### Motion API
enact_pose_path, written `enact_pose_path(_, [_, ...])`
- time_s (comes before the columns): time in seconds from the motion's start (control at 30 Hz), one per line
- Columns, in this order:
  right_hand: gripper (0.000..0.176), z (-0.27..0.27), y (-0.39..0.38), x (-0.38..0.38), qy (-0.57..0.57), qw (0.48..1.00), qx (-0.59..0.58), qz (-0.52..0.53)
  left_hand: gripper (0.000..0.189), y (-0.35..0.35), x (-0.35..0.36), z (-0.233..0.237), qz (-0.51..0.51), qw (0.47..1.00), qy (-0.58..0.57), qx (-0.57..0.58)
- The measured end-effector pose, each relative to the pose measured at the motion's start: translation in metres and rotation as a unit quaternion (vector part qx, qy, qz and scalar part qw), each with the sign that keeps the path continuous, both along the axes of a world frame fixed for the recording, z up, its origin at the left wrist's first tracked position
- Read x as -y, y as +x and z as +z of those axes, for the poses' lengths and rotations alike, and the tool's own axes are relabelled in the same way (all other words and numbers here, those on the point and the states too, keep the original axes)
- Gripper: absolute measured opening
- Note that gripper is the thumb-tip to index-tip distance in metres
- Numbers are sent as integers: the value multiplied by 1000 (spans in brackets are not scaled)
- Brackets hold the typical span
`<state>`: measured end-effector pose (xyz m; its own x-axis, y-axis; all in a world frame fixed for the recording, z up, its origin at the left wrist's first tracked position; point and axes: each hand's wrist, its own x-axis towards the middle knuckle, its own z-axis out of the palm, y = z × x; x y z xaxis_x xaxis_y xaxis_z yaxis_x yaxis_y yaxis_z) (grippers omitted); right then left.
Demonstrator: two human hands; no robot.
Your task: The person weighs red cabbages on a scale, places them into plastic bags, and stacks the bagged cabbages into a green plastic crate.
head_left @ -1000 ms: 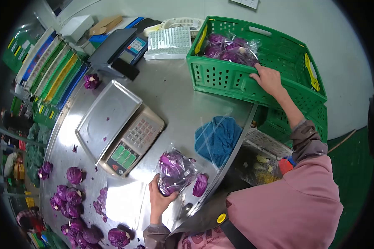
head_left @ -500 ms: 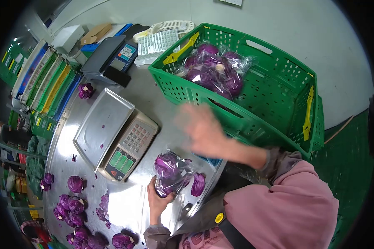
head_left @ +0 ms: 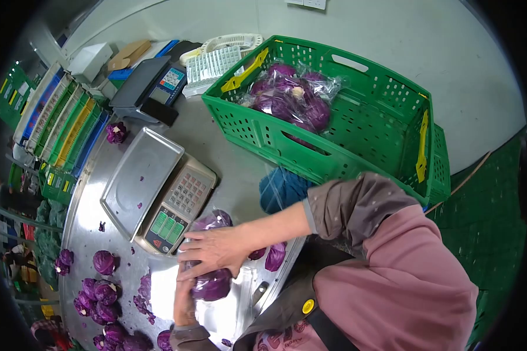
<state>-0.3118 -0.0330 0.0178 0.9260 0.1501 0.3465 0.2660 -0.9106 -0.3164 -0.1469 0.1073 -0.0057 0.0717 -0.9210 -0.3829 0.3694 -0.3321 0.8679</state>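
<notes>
A clear bag with purple cabbages (head_left: 211, 286) in it is at the table's front, beside the white weighing scale (head_left: 184, 199). My left hand (head_left: 184, 303) grips the bag from its left side; its fingertips are hidden behind my right hand and the bag. Across the bag's middle lies my right hand (head_left: 215, 248), fingers stretched and spread over the film, thumb toward me. Cabbage shows above and below it. Next to the bag, near the table edge, is a loose purple cabbage leaf (head_left: 275, 257).
A green crate (head_left: 257, 131) with bagged purple cabbages stands at the back right. A blue bundle (head_left: 284, 190) lies below it. Several loose cabbages (head_left: 104, 262) are at the left. A dark scale (head_left: 143, 90) stands at the back, and a metal tray (head_left: 140, 181) tops the white scale.
My right hand has come down from near the crate onto the bag. My left hand and the bag have shifted left, and the blue bundle is now more visible.
</notes>
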Motion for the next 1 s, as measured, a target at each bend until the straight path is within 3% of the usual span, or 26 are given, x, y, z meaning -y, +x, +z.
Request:
enact_pose_path(0.07, [101,38,-2,9,28,999,21,-1,59,-11,9,57,1,999,-32,18])
enact_pose_path(0.1, [100,58,-6,15,42,999,14,-20,60,8,9,49,11,998,-54,26])
enact_pose_path(0.13, [99,73,-14,24,123,991,28,-33,64,14,13,51,20,985,-91,-143])
enact_pose_path(0.17, [99,87,-25,34,203,977,40,-44,70,6,15,66,77,973,-127,-178])
enact_pose_path(0.2, [97,102,-38,44,299,952,32,-66,75,0,26,88,-26,926,-152,-345])
enact_pose_path(0.23, [94,113,-53,54,390,916,22,-87,79,-23,33,105,122,933,-117,-317])
enact_pose_path(0.27, [89,121,-68,63,475,871,54,-112,78,-32,43,110,2,905,-191,-381])
enact_pose_path(0.3, [83,126,-86,73,554,816,87,-138,78,-41,55,115,-48,905,-211,-366])
enact_pose_path(0.33, [83,130,-107,83,553,817,86,-140,76,-53,68,118,-65,924,-239,-291])
enact_pose_path(0.37, [60,134,-132,93,592,773,146,-177,75,-63,75,119,-80,937,-265,-214])
enact_pose_path(0.4, [44,138,-157,105,626,721,206,-214,75,-64,77,112,-81,937,-264,-216])
enact_pose_path(0.43, [49,143,-185,117,622,706,247,-232,71,-65,77,98,-76,963,-209,-149])
enact_pose_path(0.5, [53,156,-237,121,587,625,307,-413,63,-69,74,76,-45,993,-98,-53])
enact_pose_path(0.53, [53,148,-280,147,519,707,256,-407,60,-67,72,60,-21,996,-70,-52])
enact_pose_path(0.57, [55,146,-305,151,525,701,248,-414,56,-65,68,43,5,998,-43,-52])
enact_pose_path(0.6, [60,127,-339,171,477,661,293,-500,56,-63,64,31,4,998,-42,-53])
enact_pose_path(0.7, [64,85,-399,190,423,639,277,-579,49,-60,52,8,48,994,20,-93])
enact_pose_path(0.77, [71,59,-426,198,311,624,165,-698,45,-59,46,-4,75,991,63,-86])
enact_pose_path(0.83, [80,31,-444,213,286,659,112,-686,43,-60,42,-14,79,990,76,-86])
enact_pose_path(0.9, [85,0,-458,233,231,641,32,-731,40,-62,40,-17,107,986,101,-84])
enact_pose_path(1.0, [89,-32,-458,248,204,630,7,-749,39,-68,40,-19,120,982,117,-80])
